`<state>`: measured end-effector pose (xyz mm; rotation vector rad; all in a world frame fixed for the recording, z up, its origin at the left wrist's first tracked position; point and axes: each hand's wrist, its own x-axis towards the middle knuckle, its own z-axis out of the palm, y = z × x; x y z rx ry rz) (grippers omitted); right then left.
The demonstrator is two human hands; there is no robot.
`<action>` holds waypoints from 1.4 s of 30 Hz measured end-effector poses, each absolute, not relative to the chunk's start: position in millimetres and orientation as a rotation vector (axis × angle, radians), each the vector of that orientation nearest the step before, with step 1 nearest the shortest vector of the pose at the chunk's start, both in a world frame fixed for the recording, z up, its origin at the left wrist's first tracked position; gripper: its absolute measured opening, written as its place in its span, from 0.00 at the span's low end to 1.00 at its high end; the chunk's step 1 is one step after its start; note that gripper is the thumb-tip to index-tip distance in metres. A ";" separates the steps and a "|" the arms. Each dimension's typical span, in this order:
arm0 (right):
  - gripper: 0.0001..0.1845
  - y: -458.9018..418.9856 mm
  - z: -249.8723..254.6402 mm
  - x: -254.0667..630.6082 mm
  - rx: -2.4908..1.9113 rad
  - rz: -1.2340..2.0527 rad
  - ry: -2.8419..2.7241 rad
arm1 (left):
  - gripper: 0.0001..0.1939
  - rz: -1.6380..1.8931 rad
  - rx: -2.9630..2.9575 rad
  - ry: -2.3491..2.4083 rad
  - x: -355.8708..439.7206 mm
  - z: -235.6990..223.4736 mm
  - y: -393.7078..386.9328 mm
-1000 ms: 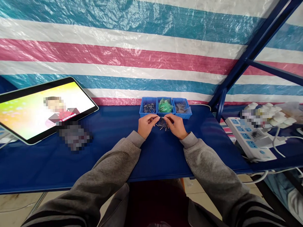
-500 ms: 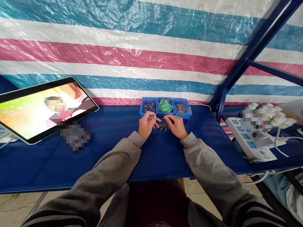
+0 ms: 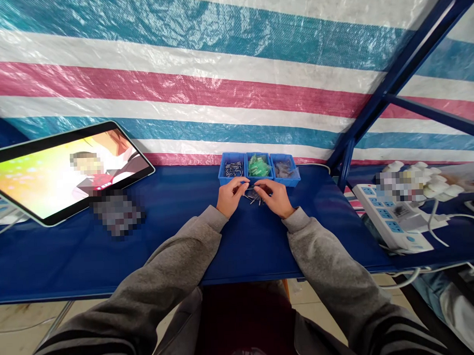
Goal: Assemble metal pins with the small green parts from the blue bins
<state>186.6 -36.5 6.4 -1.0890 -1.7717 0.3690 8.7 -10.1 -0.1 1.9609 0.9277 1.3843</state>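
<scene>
My left hand [image 3: 230,197] is closed in a pinch, thumb against fingertips, in front of the bins. My right hand [image 3: 275,197] mirrors it close by, also pinching. A thin, silvery sliver shows between the two sets of fingertips, but it is too small to name. Beneath the fingers, a small pile of slim metal pieces [image 3: 254,199] lies on the blue tabletop [image 3: 249,239]. Just beyond stand three joined blue bins: the left bin [image 3: 232,181] has short metal rods, the middle bin [image 3: 261,180] green pieces, the right bin [image 3: 293,181] greyish pieces.
A tablet [image 3: 71,173] playing a video leans at the left, with a blurred-out object [image 3: 118,212] before it. On the right are a white power strip [image 3: 392,218], cables and several white plugs [image 3: 441,186]. Blue metal posts [image 3: 378,102] and a striped sheet [image 3: 218,90] border the table.
My left fingers have closed from a looser, spread pose into a pinch. Both hands' fingertips have come nearer each other over the pile; the arms stay put.
</scene>
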 end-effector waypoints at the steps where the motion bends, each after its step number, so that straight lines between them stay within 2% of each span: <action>1: 0.15 -36.1 5.2 186.2 -1.067 0.382 -1.790 | 0.14 1.389 1.946 0.929 8.6 0.7 -11.1; 11: 0.15 -34.7 1.4 186.2 -1.032 0.427 -1.840 | 0.13 1.354 1.884 0.929 10.4 6.1 -15.8; 24: 0.24 -37.3 9.0 186.8 -1.153 0.442 -1.772 | 0.17 1.356 1.933 0.932 10.7 3.1 -11.8; 33: 0.16 -35.7 5.0 185.9 -1.073 0.465 -1.764 | 0.24 1.285 1.880 0.924 10.5 9.0 -17.1; 38: 0.17 -35.5 4.2 185.5 -1.080 0.480 -1.781 | 0.27 1.269 1.800 0.940 11.2 8.4 -17.1; 40: 0.18 -35.8 4.8 185.8 -1.100 0.488 -1.798 | 0.24 1.270 1.795 0.927 10.9 7.8 -16.0; 42: 0.19 -36.1 5.8 186.3 -1.116 0.474 -1.803 | 0.18 1.301 1.792 0.912 10.6 7.6 -15.0</action>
